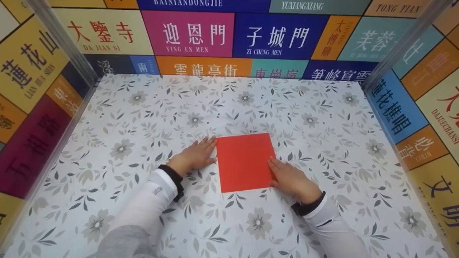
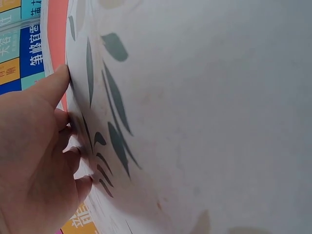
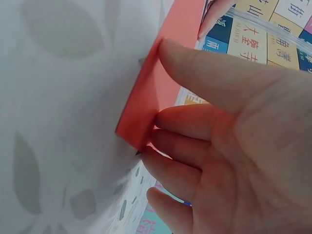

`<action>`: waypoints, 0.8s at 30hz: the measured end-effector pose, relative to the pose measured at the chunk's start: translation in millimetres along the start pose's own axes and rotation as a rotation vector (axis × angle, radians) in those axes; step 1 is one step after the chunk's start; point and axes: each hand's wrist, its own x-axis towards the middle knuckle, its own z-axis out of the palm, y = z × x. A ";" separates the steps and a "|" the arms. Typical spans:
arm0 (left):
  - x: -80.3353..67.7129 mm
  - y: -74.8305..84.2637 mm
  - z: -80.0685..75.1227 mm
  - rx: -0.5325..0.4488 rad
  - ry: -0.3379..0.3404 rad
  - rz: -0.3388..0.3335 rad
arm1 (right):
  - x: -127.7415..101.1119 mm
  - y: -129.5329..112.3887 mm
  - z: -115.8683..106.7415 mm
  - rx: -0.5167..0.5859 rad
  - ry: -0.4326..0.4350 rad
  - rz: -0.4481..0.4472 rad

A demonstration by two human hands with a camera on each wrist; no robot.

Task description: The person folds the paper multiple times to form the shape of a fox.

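A red square sheet of paper (image 1: 244, 163) lies flat on the patterned cloth, slightly turned. At its left edge rests my left hand (image 1: 196, 154), palm down, fingertips by the upper left corner and thumb lower down. My right hand (image 1: 293, 180) touches the right edge; in the right wrist view its thumb and several fingertips rest on the red paper (image 3: 163, 92) near a corner. Neither hand visibly pinches the sheet. In the left wrist view only a narrow strip of the paper (image 2: 57, 36) shows beyond the left thumb.
White cloth with grey flowers and leaves (image 1: 172, 107) covers the table. Panels with coloured blocks of Chinese lettering (image 1: 188, 34) stand at the back and both sides. Clear corner strips (image 1: 66, 39) run up where the panels meet.
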 end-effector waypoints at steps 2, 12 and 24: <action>-0.2 -0.3 0.5 -0.006 -0.004 -0.003 | 0.7 0.3 -0.1 -0.020 0.022 -0.018; 2.3 1.0 0.7 -0.009 -0.021 -0.019 | 4.3 35.9 -25.9 0.088 0.096 -0.183; 0.7 0.8 -0.6 -0.006 -0.015 -0.013 | 9.0 68.3 -20.0 0.078 -0.137 -0.262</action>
